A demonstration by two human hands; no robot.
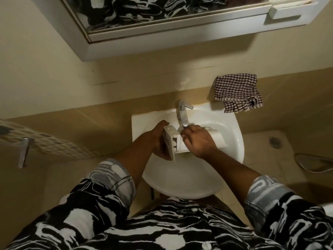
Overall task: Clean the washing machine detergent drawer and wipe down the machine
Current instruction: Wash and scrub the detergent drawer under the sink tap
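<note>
The white detergent drawer (219, 139) lies across the white sink basin (232, 156), just under the chrome tap (182, 114). My left hand (158, 139) grips the drawer's front panel end at the left. My right hand (197, 140) rests on top of the drawer's compartments with the fingers curled down onto it; whether it holds anything is hidden. A checked cloth (237, 92) lies on the ledge behind the sink, to the right of the tap.
A mirror cabinet (162, 33) hangs on the wall above. A towel rail (25, 152) with a patterned towel is at the left. The tiled floor with a drain (274, 142) and a hose (313, 163) is at the right.
</note>
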